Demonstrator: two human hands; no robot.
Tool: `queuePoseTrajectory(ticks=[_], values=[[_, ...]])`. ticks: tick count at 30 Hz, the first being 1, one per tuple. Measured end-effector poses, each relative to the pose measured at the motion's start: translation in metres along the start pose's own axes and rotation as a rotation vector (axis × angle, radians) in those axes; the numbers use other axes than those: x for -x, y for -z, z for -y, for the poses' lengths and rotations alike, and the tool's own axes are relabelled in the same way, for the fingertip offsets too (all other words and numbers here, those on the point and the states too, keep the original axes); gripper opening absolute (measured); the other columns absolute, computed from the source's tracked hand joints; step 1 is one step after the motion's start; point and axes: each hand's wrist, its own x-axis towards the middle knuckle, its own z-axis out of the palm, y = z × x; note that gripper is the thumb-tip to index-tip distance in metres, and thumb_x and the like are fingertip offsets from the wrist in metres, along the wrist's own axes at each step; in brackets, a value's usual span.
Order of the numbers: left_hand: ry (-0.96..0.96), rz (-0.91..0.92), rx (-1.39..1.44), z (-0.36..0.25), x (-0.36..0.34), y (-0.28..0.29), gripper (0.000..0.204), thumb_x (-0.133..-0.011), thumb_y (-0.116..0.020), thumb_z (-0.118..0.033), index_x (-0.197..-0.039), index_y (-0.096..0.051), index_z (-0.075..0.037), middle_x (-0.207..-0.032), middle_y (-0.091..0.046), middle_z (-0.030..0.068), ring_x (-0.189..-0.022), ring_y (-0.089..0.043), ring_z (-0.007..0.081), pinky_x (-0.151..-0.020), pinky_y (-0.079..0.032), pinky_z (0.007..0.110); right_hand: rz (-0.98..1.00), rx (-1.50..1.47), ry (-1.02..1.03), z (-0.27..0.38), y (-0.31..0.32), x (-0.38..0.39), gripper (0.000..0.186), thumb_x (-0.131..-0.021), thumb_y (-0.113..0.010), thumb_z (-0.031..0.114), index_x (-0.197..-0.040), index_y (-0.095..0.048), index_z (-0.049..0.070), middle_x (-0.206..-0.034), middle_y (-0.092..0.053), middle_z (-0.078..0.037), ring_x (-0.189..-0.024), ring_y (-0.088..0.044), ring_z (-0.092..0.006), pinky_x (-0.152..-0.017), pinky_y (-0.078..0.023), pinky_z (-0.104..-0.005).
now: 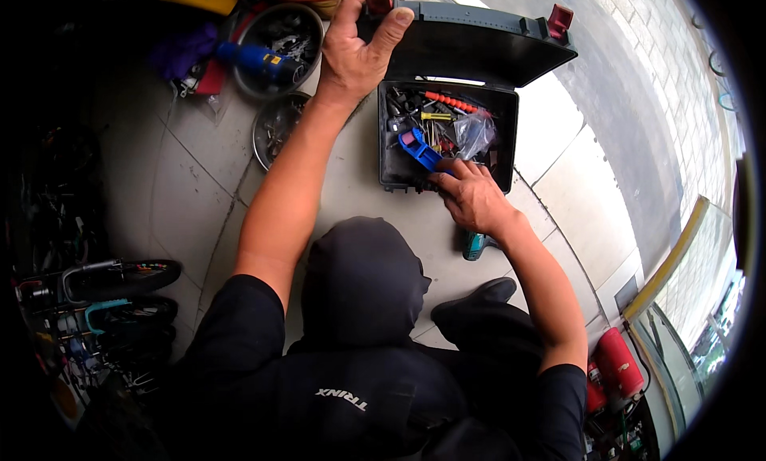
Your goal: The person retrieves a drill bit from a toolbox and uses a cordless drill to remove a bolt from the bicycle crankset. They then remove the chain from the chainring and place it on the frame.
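Observation:
A black toolbox (pixel 384 162) lies on the tiled floor with its lid (pixel 471 31) raised. At the lid's left corner my left hand (pixel 357 50) grips its edge beside a red latch (pixel 379 3), the thumb extended along it. My right hand (pixel 479 199) reaches over the box's front rim, its fingers closed on the end of a blue plastic tool (pixel 420 150). The exact kind of this tool is unclear. Inside the box are an orange-red ribbed piece (pixel 451 101), a yellow piece (pixel 436 116), a clear plastic bag (pixel 475 134) and jumbled small tools.
A teal and black power tool (pixel 474 247) lies below my right hand. Two round metal bowls of small parts, one upper (pixel 317 31) and one lower (pixel 257 134), stand left; a blue tool (pixel 259 60) rests across the upper. Bicycles (pixel 120 279) are at left, red cylinders (pixel 618 364) at right.

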Motion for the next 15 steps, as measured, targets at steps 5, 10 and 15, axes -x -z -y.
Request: queuePoseTrajectory(ticks=[5,10,15], values=[[-0.026,-0.028,-0.041,0.001,0.001,0.006,0.044,-0.097,-0.079,-0.034,-0.127,-0.066,-0.005,-0.104,-0.064,-0.0012,-0.097,-0.057,0.0089,-0.094,-0.046,0.024,0.023,-0.346,-0.292,-0.003,0.025,-0.042,0.044,-0.101,-0.063,0.039,-0.12,-0.072,0.001,-0.129,-0.063,-0.024,-0.12,-0.058,-0.0468,-0.103,-0.047,-0.0531],[-0.003,-0.015,-0.017,-0.002,-0.001,-0.003,0.043,-0.098,-0.078,-0.034,-0.126,-0.066,-0.004,-0.104,-0.064,-0.0006,-0.098,-0.057,0.0093,-0.095,-0.046,0.024,-0.261,0.152,-0.423,-0.057,-0.014,-0.07,0.039,-0.094,-0.068,0.027,-0.127,-0.067,0.007,-0.133,-0.062,-0.021,-0.123,-0.061,-0.0389,-0.102,-0.049,-0.0491],[-0.007,-0.015,-0.025,-0.004,-0.002,0.0,0.042,-0.098,-0.078,-0.034,-0.126,-0.066,-0.004,-0.106,-0.065,0.0,-0.1,-0.057,0.0095,-0.096,-0.046,0.024,-0.101,0.281,-0.338,-0.065,-0.028,-0.043,0.029,-0.095,-0.061,0.024,-0.116,-0.072,0.007,-0.119,-0.072,-0.021,-0.119,-0.066,-0.0406,-0.104,-0.05,-0.0482]])
